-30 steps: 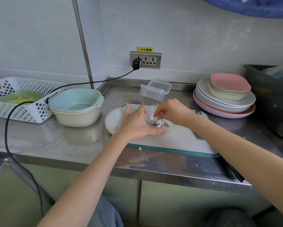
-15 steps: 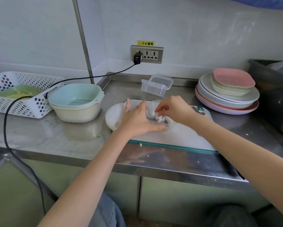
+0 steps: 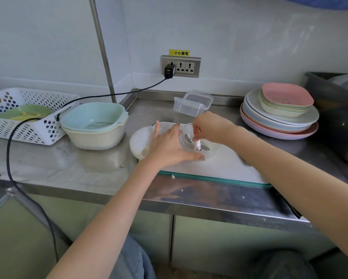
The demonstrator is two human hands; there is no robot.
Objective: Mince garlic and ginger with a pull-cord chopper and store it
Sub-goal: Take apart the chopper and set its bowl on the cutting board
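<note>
Left hand (image 3: 169, 147) cups the clear chopper bowl (image 3: 191, 144) on the cutting board (image 3: 225, 166), fingers curled round it; right hand (image 3: 209, 127) pinches the white blade shaft (image 3: 197, 144).

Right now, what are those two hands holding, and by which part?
The right hand pinches the white blade shaft near its top. The left hand cups the side of the clear plastic chopper bowl.
</note>
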